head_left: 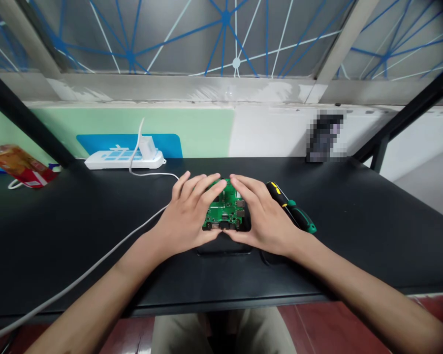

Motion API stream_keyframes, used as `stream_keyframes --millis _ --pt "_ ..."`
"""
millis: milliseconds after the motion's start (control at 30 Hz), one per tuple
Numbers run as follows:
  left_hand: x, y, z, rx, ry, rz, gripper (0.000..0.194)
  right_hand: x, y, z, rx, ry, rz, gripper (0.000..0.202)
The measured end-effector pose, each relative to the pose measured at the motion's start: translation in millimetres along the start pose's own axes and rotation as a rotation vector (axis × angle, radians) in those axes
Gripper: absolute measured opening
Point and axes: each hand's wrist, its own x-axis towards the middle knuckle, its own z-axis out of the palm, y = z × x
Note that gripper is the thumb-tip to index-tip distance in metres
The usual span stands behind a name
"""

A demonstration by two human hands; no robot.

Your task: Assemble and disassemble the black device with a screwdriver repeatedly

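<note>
A green circuit board [224,209] with metal ports and black connectors lies between my two hands at the middle of the desk. My left hand [182,216] grips its left side, fingers curled over the far edge and thumb along the near edge. On the opposite side my right hand [269,219] holds it the same way, and the thumb tips nearly meet. Below the board is a black tray-like piece [223,250], mostly covered by the hands. Whether the board rests in it or just above it, I cannot tell.
Beside my right hand lie a yellow-and-black screwdriver [277,194] and a green-and-black one [303,220]. A white power strip [123,160] with a plugged-in charger [147,147] sits at the back; its cable [107,255] crosses the left side. A drink bottle [22,162] lies far left.
</note>
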Motion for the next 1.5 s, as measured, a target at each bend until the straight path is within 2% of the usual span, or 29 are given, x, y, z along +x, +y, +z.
stream_keyframes --millis 133,233,333,467,633,867,1100,1300,1500 --pt "-0.2 1.2 -1.2 -0.037 0.029 -0.034 0.105 -0.9 2.0 -3.4 0.103 -0.004 -0.001 0.107" --pt "-0.9 1.2 -1.4 -0.112 0.078 -0.082 0.111 -2.1 4.9 -7.9 0.250 0.049 0.043 0.122" --pt "-1.9 1.2 -2.7 -0.268 0.103 -0.135 0.114 -3.6 7.9 -10.0 0.329 0.062 0.081 0.132" --pt "-1.8 1.5 -5.7 -0.509 0.117 -0.142 0.118 -5.4 10.4 -7.3 0.355 0.016 0.109 0.133" --pt "1.5 4.4 -9.8 -0.701 0.069 -0.133 0.119 -5.9 8.0 -4.1 0.351 -0.070 0.144 0.134" --pt "2.8 10.0 -12.6 -0.873 0.024 -0.164 0.120 -4.4 2.3 -5.9 0.391 -0.108 0.156 0.133" --pt "3.8 9.8 -8.1 -0.875 0.058 -0.110 0.111 -3.7 1.2 -5.9 0.409 -0.142 0.147 0.131" --pt "-0.6 5.6 -6.1 -0.776 0.004 -0.160 0.121 -7.1 7.3 -2.3 0.377 -0.082 0.177 0.131" --pt "-4.5 -2.0 3.4 -0.643 0.106 -0.229 0.120 -7.3 13.4 -0.2 0.229 -0.002 0.250 0.124"
